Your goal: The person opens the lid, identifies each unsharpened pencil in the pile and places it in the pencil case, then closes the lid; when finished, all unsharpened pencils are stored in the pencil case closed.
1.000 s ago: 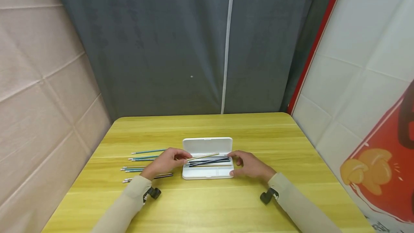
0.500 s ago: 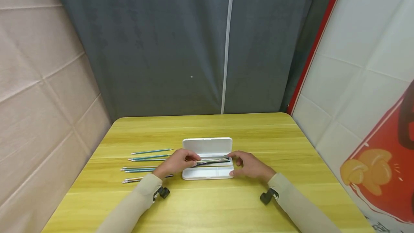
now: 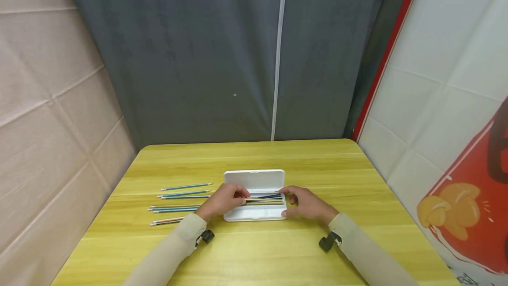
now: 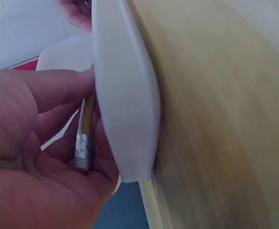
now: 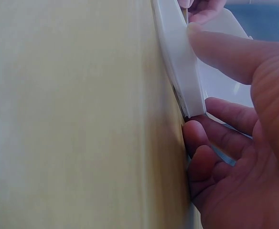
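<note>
A white pencil case (image 3: 254, 213) lies on the table with its lid (image 3: 254, 180) raised at the back. Several pencils (image 3: 271, 196) lie inside it. My left hand (image 3: 224, 200) is over the case's left part, its thumb and fingers pinching a pencil (image 4: 86, 117) with a metal ferrule and an eraser end. The pencil's other end points right, into the case. At the case's right end, my right hand (image 3: 309, 205) grips it, the thumb on the near edge and the fingers around the end and back. The left hand hides part of the case.
Left of the case, several pencils lie in loose groups on the wooden table (image 3: 262, 255), teal ones (image 3: 186, 186) farther back and a striped bunch (image 3: 166, 221) nearest. A grey curtain (image 3: 198, 56) hangs behind the table, with pale walls on both sides.
My left hand has moved right and slightly nearer, bringing the pencil from above the case down among the others. The right hand stays at the case's end.
</note>
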`<state>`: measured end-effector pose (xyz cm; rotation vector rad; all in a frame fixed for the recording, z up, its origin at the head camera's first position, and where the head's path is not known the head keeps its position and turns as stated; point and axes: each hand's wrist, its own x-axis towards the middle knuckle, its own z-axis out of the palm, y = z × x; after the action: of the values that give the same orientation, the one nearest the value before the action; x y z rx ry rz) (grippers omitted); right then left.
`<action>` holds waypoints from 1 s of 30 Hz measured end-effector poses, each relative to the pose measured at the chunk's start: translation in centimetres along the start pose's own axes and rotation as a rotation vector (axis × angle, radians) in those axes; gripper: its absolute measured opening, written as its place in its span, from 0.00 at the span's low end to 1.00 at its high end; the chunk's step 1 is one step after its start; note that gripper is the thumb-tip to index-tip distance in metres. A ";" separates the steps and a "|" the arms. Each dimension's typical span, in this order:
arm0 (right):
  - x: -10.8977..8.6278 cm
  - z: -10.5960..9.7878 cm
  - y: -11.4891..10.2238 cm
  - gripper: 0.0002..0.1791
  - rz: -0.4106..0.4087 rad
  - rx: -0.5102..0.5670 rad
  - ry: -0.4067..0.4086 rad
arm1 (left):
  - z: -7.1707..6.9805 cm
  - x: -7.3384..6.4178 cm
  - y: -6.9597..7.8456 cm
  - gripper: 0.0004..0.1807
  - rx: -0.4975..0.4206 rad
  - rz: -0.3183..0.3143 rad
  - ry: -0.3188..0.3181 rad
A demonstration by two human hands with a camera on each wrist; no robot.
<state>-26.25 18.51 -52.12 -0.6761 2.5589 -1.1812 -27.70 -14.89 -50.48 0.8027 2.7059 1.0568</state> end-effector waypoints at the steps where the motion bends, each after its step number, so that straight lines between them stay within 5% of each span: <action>1: 0.0 0.0 0.0 0.40 -0.001 -0.001 -0.003 | 0.1 0.0 0.0 0.07 0.003 -0.001 0.006; 16: 0.0 0.0 -0.1 0.41 -0.003 -0.010 0.000 | -0.4 -0.4 -0.3 0.07 -0.064 0.018 0.037; 30: -0.2 0.0 -0.3 0.41 0.005 0.003 -0.001 | -1.6 -1.4 -0.9 0.11 -0.214 -0.038 0.009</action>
<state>-26.03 18.41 -51.86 -0.6693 2.5561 -1.1821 -27.36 -17.10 -49.95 0.7091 2.5457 1.3156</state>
